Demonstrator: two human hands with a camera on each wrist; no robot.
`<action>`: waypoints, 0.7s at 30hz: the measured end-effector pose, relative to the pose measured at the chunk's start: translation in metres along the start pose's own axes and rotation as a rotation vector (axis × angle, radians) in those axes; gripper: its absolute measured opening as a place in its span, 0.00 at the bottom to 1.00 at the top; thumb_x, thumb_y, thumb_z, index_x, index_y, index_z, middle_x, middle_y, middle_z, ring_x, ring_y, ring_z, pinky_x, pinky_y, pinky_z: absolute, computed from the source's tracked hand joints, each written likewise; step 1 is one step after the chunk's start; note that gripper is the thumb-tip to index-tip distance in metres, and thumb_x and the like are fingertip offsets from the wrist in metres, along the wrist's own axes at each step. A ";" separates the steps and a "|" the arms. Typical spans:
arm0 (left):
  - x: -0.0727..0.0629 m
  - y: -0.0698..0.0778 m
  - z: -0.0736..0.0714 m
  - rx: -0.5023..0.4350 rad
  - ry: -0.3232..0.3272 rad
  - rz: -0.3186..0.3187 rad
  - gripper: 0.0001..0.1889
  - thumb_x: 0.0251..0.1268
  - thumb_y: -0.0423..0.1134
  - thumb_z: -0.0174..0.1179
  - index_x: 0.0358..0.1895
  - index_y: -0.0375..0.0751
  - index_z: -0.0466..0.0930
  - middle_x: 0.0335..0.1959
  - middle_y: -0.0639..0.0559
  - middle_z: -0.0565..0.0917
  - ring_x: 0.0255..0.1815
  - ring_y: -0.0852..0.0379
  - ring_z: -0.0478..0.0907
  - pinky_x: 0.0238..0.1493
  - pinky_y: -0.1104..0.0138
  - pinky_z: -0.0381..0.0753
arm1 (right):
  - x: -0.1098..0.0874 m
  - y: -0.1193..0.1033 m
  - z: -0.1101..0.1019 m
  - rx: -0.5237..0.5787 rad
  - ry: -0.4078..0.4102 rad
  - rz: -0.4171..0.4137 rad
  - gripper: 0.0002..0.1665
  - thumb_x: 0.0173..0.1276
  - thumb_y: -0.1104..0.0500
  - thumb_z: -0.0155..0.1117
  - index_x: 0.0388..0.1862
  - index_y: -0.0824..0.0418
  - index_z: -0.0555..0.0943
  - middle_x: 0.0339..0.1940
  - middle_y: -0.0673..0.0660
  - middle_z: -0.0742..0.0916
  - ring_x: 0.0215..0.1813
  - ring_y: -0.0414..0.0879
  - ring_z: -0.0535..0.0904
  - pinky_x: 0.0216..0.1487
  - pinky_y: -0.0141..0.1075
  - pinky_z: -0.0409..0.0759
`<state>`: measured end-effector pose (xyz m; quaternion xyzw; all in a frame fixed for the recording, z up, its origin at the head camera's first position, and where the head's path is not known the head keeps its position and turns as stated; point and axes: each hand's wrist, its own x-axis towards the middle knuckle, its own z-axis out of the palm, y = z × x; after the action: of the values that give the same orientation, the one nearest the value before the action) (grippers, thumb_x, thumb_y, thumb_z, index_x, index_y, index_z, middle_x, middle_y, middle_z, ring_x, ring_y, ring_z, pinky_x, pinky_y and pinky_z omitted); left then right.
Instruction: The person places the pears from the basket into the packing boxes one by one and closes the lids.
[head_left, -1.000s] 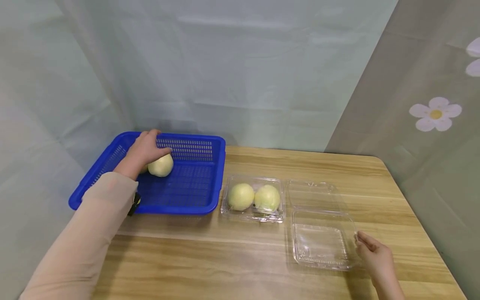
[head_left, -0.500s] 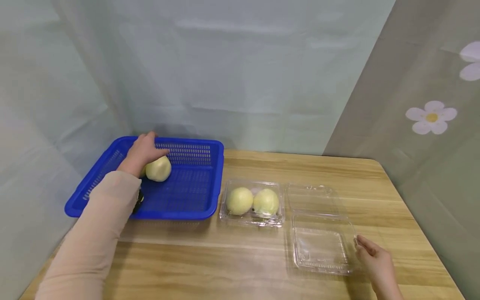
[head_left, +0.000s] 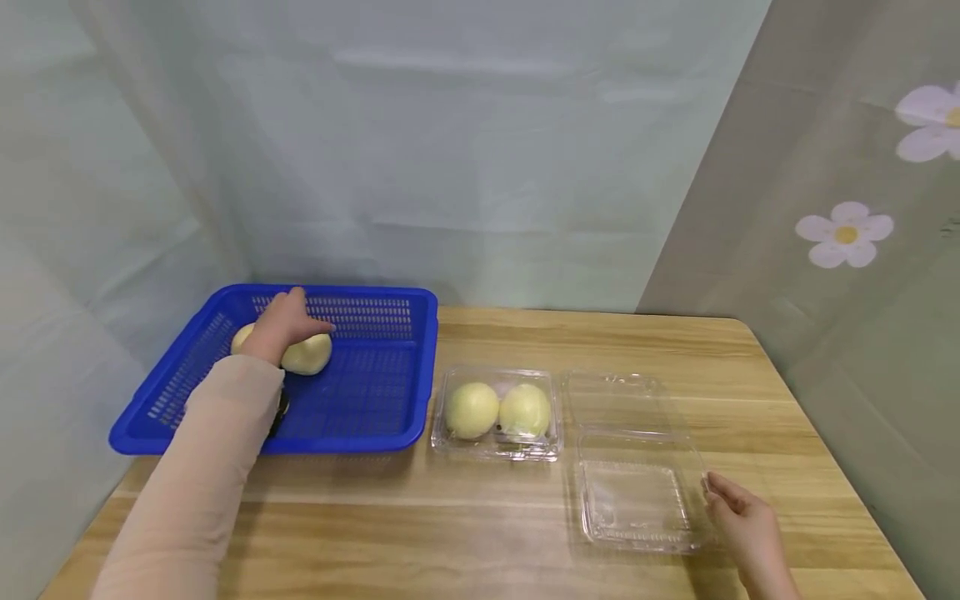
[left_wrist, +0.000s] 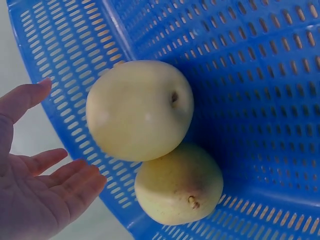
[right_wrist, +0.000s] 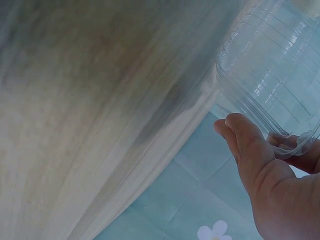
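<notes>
My left hand (head_left: 285, 325) reaches into the blue basket (head_left: 360, 446), thumb and fingers spread. Beneath it lies a pale yellow pear (head_left: 306, 357). Another pear (head_left: 242, 337) is partly covered by the wrist. The left wrist view has the hand (left_wrist: 45, 190) apart from both fruits, the larger pear (left_wrist: 137, 110) and the stemmed pear (left_wrist: 180, 187), which touch each other. My right hand (head_left: 750, 525) pinches the right edge of an opened clear plastic clamshell box (head_left: 637, 500). In the right wrist view, the thumb and fingers (right_wrist: 247, 132) hold the rim of that box (right_wrist: 275, 65).
Between basket and opened clamshell stands a second clear clamshell box (head_left: 498, 454) with two pears (head_left: 472, 410) inside. All rest on a wooden table (head_left: 420, 542). A pale curtain (head_left: 480, 150) hangs along the back, a flowered one at the right.
The head view has shifted slightly. My left hand has edged a little right over the pears, so the second pear now shows left of the wrist. The right hand keeps its hold.
</notes>
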<state>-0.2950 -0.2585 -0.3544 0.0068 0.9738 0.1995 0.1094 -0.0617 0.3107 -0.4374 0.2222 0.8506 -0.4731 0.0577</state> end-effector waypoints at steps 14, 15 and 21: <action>0.002 -0.004 0.018 0.000 -0.032 -0.023 0.50 0.56 0.44 0.64 0.66 0.10 0.43 0.65 0.13 0.50 0.66 0.21 0.50 0.66 0.39 0.58 | 0.000 0.007 0.000 -0.027 -0.001 0.008 0.27 0.73 0.65 0.45 0.68 0.75 0.59 0.67 0.68 0.67 0.50 0.31 0.77 0.46 0.19 0.77; 0.002 -0.004 0.019 0.002 -0.031 -0.022 0.49 0.55 0.43 0.65 0.66 0.10 0.45 0.64 0.13 0.52 0.65 0.22 0.52 0.65 0.40 0.59 | 0.000 0.007 0.001 -0.033 0.006 0.009 0.27 0.73 0.65 0.45 0.68 0.75 0.60 0.66 0.68 0.68 0.47 0.28 0.77 0.45 0.18 0.77; 0.000 -0.006 0.020 0.028 -0.084 -0.040 0.50 0.50 0.41 0.69 0.64 0.10 0.47 0.62 0.13 0.56 0.63 0.22 0.56 0.64 0.41 0.63 | 0.000 0.004 0.002 -0.041 0.026 0.012 0.27 0.73 0.64 0.46 0.67 0.75 0.62 0.65 0.68 0.69 0.44 0.26 0.76 0.42 0.17 0.76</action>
<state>-0.2903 -0.2564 -0.3746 -0.0027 0.9709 0.1832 0.1540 -0.0601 0.3103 -0.4415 0.2323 0.8594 -0.4522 0.0541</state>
